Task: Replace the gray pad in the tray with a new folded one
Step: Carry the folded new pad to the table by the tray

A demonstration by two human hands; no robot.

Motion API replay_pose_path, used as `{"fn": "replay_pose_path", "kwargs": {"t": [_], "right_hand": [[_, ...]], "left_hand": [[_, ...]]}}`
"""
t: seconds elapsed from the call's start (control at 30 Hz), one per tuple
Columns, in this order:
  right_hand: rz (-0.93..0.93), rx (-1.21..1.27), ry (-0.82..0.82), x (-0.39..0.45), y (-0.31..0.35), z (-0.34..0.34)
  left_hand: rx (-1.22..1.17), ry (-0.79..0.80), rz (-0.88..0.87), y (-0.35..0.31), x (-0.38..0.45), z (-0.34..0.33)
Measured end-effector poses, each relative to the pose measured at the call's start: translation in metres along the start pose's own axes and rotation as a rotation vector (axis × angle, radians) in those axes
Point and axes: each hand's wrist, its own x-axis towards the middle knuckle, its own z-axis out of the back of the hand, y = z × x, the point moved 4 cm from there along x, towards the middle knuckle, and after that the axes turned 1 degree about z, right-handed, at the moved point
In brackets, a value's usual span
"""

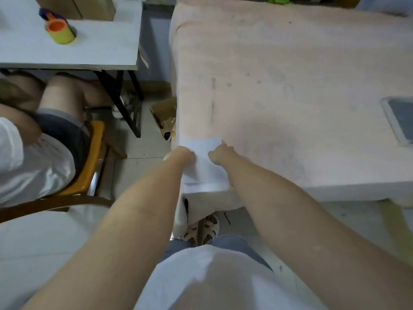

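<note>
A white folded pad (206, 166) lies on the near left corner of the pink-covered table (290, 86). My left hand (182, 154) grips the pad's left edge with curled fingers. At the pad's right edge my right hand (220, 153) pinches it in the same way. A white tray (390, 121) with a gray pad (404, 117) inside it sits at the table's right edge, partly cut off by the frame.
Another person sits on a wooden chair (89, 166) at the left, by a white desk (89, 48) with a yellow and orange cup (59, 31). An open cardboard box (164, 115) lies on the floor beside the table.
</note>
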Motion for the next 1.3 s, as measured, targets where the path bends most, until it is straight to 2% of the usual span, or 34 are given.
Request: {"fn": "replay_pose_path", "kwargs": {"t": [0.1, 0.33, 0.5, 0.6, 0.7, 0.83, 0.93, 1.07, 1.3], "right_hand": [[-0.027, -0.003, -0.028, -0.002, -0.003, -0.001], [-0.082, 0.121, -0.02, -0.005, -0.018, -0.004], [0.008, 0.249, -0.074, -0.005, -0.019, -0.014], [0.042, 0.288, -0.17, -0.01, -0.021, -0.009], [0.022, 0.446, -0.184, -0.008, -0.016, -0.008], [-0.007, 0.589, -0.136, -0.003, -0.015, -0.005], [-0.037, 0.676, -0.14, 0.002, -0.021, -0.001], [-0.018, 0.79, -0.225, 0.015, -0.034, 0.005], [-0.155, 1.049, -0.391, 0.001, -0.095, 0.014]], "left_hand": [[-0.097, 0.01, 0.021, 0.003, -0.005, 0.0], [-0.369, -0.112, 0.15, 0.013, -0.005, -0.012], [-0.383, -0.256, 0.138, 0.014, -0.008, -0.022], [-0.483, -0.318, 0.125, 0.012, -0.009, -0.017], [-0.604, -0.364, 0.086, 0.004, -0.012, -0.012], [-0.873, -0.335, 0.004, -0.008, -0.008, -0.009], [-0.927, -0.299, -0.088, -0.016, -0.004, -0.003], [-0.849, -0.254, -0.185, -0.032, -0.004, 0.001], [-0.757, -0.083, -0.343, -0.094, -0.011, -0.023]]}}
